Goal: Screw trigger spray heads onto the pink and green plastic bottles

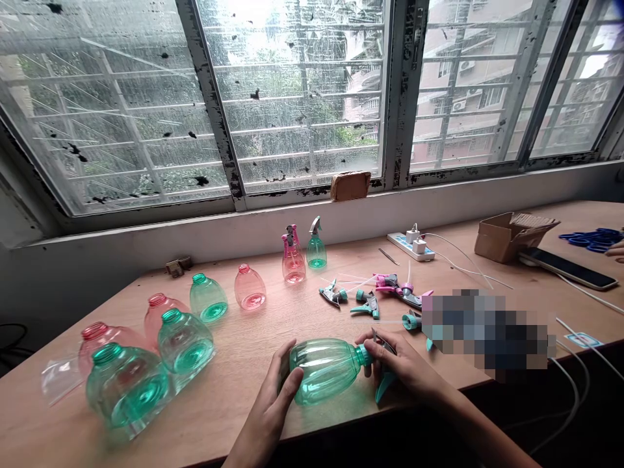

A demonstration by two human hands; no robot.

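Observation:
A clear green spray bottle point(326, 372) lies sideways just above the front edge of the table. Its base is wrapped by my left hand point(275, 383), thumb on the near side. At the neck, my right hand point(394, 357) grips the grey and teal trigger sprayer point(384, 388), whose teal collar meets the bottle's mouth. My right fingers partly cover the sprayer head. Beyond my hands lie loose teal and grey sprayer heads point(368, 304) and pink ones point(390, 285) with thin tubes.
Several open bottles, green point(208, 299) and pink point(250, 289), stand on the left, some beside plastic film point(58, 380). Two bottles with sprayers, pink point(294, 263) and green point(316, 250), stand near the wall. A power strip point(409, 247), cardboard box point(507, 240) and phone point(568, 268) lie right.

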